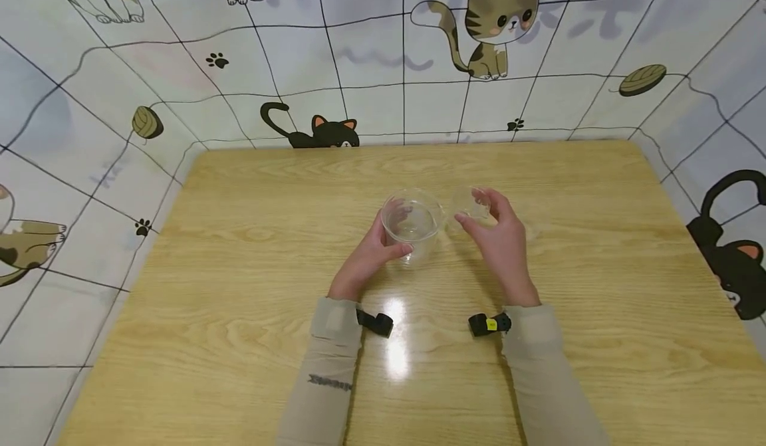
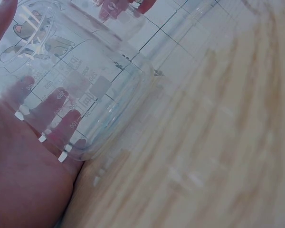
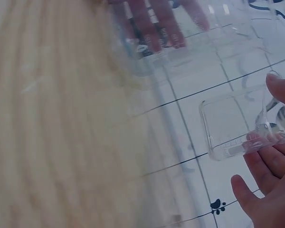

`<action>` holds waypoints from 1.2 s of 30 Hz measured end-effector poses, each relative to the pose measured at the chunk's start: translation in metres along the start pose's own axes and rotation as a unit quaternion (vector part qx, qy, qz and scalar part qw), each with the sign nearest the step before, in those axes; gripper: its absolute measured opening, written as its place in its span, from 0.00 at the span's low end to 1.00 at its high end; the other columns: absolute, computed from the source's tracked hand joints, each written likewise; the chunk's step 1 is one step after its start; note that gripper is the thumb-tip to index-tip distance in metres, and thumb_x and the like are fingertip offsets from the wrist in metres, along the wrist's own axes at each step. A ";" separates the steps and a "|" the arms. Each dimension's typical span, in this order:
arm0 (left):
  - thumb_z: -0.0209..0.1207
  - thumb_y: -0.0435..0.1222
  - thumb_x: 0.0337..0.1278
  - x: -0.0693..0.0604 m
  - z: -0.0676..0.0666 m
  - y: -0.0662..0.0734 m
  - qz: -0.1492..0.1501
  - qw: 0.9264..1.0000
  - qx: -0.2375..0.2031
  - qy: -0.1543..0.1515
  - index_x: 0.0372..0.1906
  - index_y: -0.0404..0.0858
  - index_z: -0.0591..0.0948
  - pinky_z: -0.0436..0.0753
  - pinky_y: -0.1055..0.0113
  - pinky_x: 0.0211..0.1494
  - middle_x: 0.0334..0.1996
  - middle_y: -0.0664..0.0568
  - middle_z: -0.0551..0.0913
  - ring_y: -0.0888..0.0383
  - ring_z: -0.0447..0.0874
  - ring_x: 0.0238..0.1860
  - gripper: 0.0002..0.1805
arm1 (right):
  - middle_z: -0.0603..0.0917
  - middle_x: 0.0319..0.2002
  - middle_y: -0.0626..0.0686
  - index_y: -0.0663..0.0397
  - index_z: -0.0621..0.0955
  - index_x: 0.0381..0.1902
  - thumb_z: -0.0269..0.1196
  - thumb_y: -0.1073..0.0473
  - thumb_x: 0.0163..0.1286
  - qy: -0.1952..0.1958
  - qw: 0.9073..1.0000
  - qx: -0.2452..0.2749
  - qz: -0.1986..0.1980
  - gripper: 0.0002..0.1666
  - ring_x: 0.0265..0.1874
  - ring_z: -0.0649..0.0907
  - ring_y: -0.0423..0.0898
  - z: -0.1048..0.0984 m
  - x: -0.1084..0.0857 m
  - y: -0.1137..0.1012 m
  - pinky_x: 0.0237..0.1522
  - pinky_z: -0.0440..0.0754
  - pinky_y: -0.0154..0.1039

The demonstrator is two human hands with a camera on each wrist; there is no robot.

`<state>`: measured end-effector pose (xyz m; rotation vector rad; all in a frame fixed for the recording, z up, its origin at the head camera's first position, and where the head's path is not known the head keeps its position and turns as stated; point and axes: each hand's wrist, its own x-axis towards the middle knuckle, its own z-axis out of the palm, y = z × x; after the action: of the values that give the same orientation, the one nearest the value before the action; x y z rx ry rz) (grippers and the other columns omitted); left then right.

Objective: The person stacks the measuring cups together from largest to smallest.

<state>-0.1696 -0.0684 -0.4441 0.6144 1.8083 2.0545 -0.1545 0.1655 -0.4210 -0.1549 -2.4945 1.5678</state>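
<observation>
Both holds looked secured, with the small cup not yet set down. Of two clear cups, one large cup [image 1: 414, 225] sat, apparently on the tabletop [image 1: 239, 266], in the left hand's [image 1: 372, 254] curved grip; the right hand [image 1: 500, 246] pinched one small cup [image 3: 232, 121], raised just beside it, grip partly spread.

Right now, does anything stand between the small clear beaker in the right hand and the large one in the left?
Nothing visible does: only an open gap parts the small beaker, held in the right hand, from the large beaker, held in the left hand.
</observation>
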 end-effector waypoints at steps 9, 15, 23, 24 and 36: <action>0.66 0.39 0.44 0.000 0.000 0.000 0.010 1.000 -0.008 -0.003 0.67 0.51 0.51 0.54 0.50 0.63 0.64 0.41 0.55 0.42 0.52 0.64 0.47 | 0.74 0.53 0.42 0.42 0.69 0.57 0.66 0.44 0.52 0.020 0.999 0.022 -0.036 0.35 0.55 0.69 0.39 -0.011 0.000 -0.010 0.59 0.62 0.37; 0.65 0.36 0.44 0.000 -0.001 -0.003 0.009 1.000 -0.012 -0.002 0.67 0.50 0.50 0.54 0.51 0.64 0.64 0.41 0.55 0.43 0.52 0.64 0.47 | 0.73 0.55 0.42 0.40 0.67 0.60 0.66 0.46 0.52 0.007 0.999 0.025 -0.025 0.37 0.58 0.67 0.40 -0.013 -0.001 -0.013 0.60 0.61 0.40; 0.66 0.36 0.44 0.002 0.001 0.002 0.015 1.000 -0.013 -0.002 0.67 0.49 0.50 0.53 0.49 0.64 0.64 0.41 0.56 0.43 0.51 0.65 0.47 | 0.73 0.56 0.44 0.43 0.69 0.59 0.67 0.52 0.53 0.007 0.996 0.065 -0.059 0.34 0.58 0.66 0.37 -0.020 -0.004 -0.032 0.61 0.60 0.36; 0.66 0.35 0.44 0.003 0.001 0.003 0.014 1.000 -0.012 -0.002 0.67 0.49 0.50 0.53 0.49 0.64 0.64 0.41 0.56 0.43 0.51 0.65 0.47 | 0.73 0.56 0.45 0.44 0.69 0.59 0.67 0.52 0.53 0.006 0.996 0.069 -0.059 0.34 0.58 0.66 0.37 -0.022 -0.005 -0.036 0.61 0.60 0.36; 0.64 0.31 0.44 0.003 0.001 0.003 0.010 1.000 -0.006 -0.002 0.67 0.47 0.50 0.52 0.49 0.64 0.64 0.41 0.56 0.41 0.51 0.64 0.46 | 0.72 0.55 0.50 0.50 0.68 0.59 0.66 0.55 0.55 -0.010 0.995 0.082 -0.054 0.34 0.59 0.66 0.40 -0.031 -0.023 -0.081 0.62 0.58 0.36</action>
<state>-0.1717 -0.0659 -0.4409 0.6355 1.7921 2.0747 -0.1240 0.1537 -0.3375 0.0178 -2.3322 1.7274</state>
